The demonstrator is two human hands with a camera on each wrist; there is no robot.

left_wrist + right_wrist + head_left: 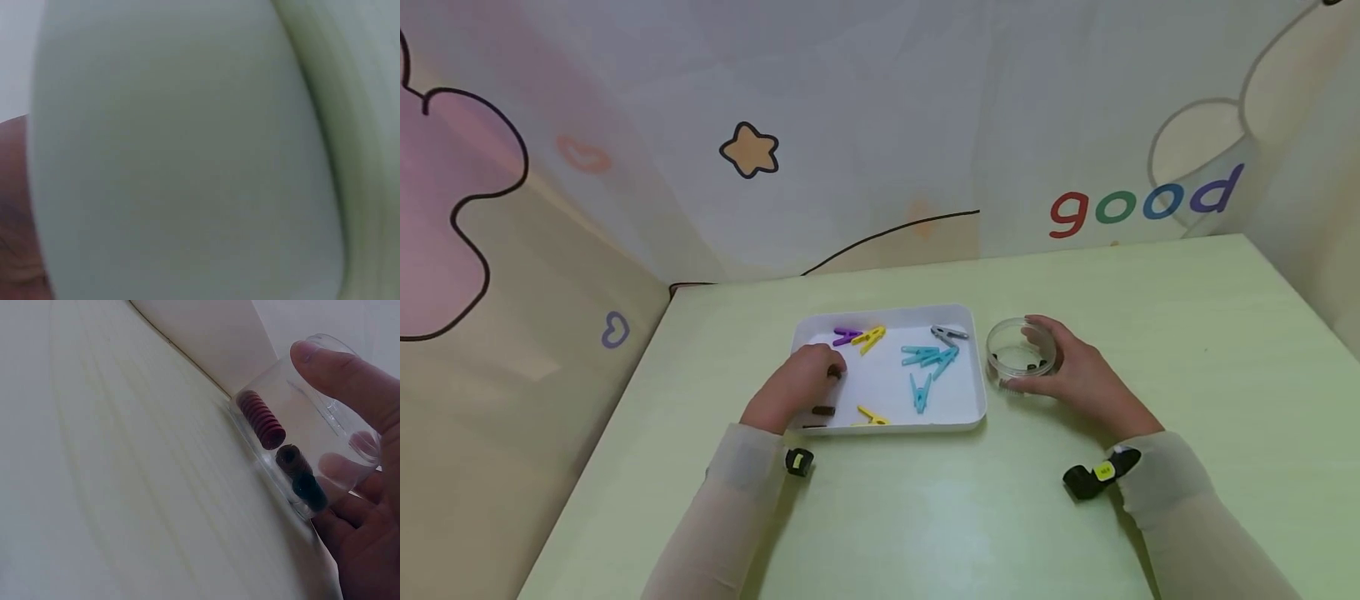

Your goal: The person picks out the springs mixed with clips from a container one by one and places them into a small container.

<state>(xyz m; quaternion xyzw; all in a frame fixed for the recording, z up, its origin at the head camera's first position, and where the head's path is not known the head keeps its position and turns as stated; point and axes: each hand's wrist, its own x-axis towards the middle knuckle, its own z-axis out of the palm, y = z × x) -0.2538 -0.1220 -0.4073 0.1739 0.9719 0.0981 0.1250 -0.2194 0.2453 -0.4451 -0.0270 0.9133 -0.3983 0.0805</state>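
My left hand [797, 382] reaches over the left side of a white tray [887, 427], fingers curled down at a small dark spring [834, 373], mostly hidden by them. Two dark brown springs [823, 410] lie near the wrist, one partly hidden by the tray's front rim. My right hand [1075, 371] grips a round clear plastic container [1017, 375] beside the tray, thumb and fingers around its wall. Inside it, the right wrist view shows a red spring [259, 419], a brown spring [292, 460] and a dark teal spring [310, 491]. Sleeve fabric fills most of the left wrist view.
In the tray are small plastic clothespins: purple [846, 336], yellow [869, 337], grey [949, 334] and several light blue ones [921, 393]. Another yellow clothespin [872, 415] lies by the front rim. A printed cloth backdrop [880, 125] stands behind the pale green table [940, 517].
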